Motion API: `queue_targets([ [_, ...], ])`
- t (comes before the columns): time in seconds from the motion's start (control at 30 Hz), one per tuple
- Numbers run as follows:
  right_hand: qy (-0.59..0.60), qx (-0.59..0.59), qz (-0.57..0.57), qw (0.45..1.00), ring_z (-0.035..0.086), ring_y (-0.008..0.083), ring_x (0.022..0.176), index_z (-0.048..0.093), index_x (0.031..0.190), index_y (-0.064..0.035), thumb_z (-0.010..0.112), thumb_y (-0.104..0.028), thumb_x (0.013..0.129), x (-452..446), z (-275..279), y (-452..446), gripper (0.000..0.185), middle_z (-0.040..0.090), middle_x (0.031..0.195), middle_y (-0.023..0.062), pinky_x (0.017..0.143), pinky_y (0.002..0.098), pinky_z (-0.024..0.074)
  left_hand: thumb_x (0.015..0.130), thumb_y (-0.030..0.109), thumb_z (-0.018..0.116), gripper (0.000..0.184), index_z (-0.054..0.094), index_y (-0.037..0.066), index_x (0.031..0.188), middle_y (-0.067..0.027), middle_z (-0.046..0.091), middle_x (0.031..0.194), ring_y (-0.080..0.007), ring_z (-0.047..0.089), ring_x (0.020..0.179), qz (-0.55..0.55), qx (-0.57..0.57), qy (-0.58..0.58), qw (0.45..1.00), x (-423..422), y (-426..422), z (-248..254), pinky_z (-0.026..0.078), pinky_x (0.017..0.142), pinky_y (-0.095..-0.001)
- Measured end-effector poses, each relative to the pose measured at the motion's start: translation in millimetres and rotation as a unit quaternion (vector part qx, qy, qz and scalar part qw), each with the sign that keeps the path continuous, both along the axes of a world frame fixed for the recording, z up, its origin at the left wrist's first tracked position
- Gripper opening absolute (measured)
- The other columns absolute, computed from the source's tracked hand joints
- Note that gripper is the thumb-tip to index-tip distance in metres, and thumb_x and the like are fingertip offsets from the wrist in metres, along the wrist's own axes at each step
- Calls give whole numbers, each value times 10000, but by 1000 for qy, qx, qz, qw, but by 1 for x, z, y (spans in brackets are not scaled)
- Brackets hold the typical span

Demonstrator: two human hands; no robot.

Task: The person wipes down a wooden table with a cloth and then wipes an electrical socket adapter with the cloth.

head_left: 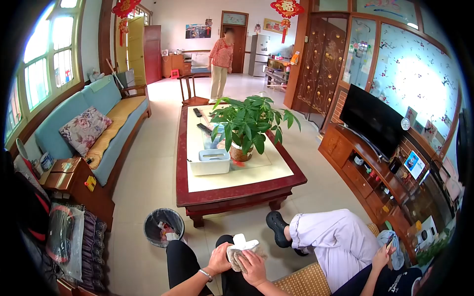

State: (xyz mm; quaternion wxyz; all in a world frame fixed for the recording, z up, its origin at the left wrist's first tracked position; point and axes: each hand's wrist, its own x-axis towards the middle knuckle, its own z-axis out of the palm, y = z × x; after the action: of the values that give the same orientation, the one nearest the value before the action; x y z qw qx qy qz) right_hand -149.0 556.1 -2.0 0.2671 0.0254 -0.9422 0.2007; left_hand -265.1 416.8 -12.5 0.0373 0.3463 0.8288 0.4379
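Observation:
Just above my lap, my left hand (220, 259) grips one side of a bundle made of a white item (245, 242) and a beige cloth (237, 257). Against the other side of the cloth is my right hand (253, 267), its fingers bent over it. The two hands are close together with the bundle between them. What the white item is I cannot make out.
A low table (237, 200) with a potted plant (247, 123) and white box (210, 165) stands ahead. A lined bin (164, 227) is left of my knees. One person sits close at my right, legs crossed (331, 237); another person (221, 61) stands beyond the table.

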Motion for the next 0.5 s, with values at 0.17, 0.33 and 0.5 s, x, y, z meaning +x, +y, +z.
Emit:
queue_targets([
  [0.17, -2, 3, -10, 1000, 506, 225, 1215, 626, 1167, -171, 627, -169, 783, 1, -2, -1, 384, 546, 1289, 49, 997, 404, 361, 652, 333, 784, 642, 522, 77, 1179, -165, 556, 1194, -341, 515, 1156, -12, -1, -20, 1000, -1, -1, 1, 397, 984, -424],
  [0.33, -7, 13, -13, 1000, 509, 213, 1211, 624, 1173, -181, 611, -190, 808, 1, 0, -1, 366, 549, 1289, 43, 1002, 394, 359, 707, 233, 717, 483, 528, 86, 1126, -130, 584, 1084, -320, 536, 1097, 4, 27, 24, 999, 4, 1, 15, 414, 928, -412],
  [0.5, -3, 7, -11, 1000, 512, 215, 1207, 627, 1163, -173, 606, -194, 814, 1, 3, -1, 350, 552, 1283, 45, 1004, 398, 354, 702, 233, 720, 508, 525, 92, 1149, -127, 575, 1131, -308, 515, 1146, -3, 12, 5, 1000, 3, 0, 11, 398, 960, -413],
])
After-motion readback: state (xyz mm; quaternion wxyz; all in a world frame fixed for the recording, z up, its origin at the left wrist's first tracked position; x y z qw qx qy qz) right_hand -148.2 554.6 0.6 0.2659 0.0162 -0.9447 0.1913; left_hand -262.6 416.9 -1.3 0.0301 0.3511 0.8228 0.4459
